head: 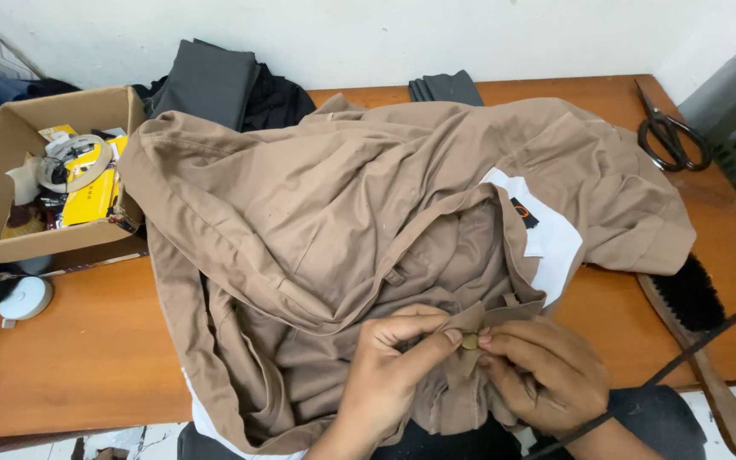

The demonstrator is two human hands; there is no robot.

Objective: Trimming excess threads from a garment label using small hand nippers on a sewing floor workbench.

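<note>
Both hands meet at the near edge of the wooden table: the left hand and right hand pinch a small brass button against the brown garment heaped across the tabletop. A white label shows inside it. At far left an open cardboard box holds yellow packets and a tape roll. Black scissors and a brush lie right, below a white wall.

The brush handle runs off the bottom edge; the box contents are too jumbled to tell
</note>
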